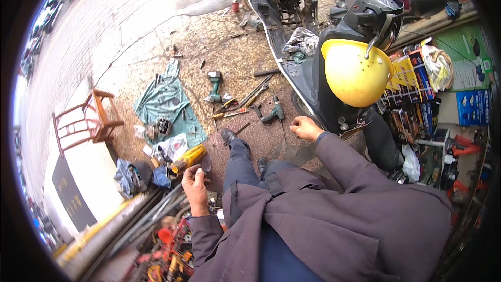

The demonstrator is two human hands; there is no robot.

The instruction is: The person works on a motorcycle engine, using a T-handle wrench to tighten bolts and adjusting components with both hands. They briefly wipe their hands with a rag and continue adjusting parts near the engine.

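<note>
The left hand curls loosely, fingertips pinched on something too small to tell, just beside a yellow bottle lying among bags. The right hand hangs half-closed, empty, by the scooter, perhaps for balance. Beyond, drills and screwdrivers litter speckled pavement.

A long grey-purple coat is worn, with sleeves down to the wrists. Dark trousers and black shoes are seen.
</note>
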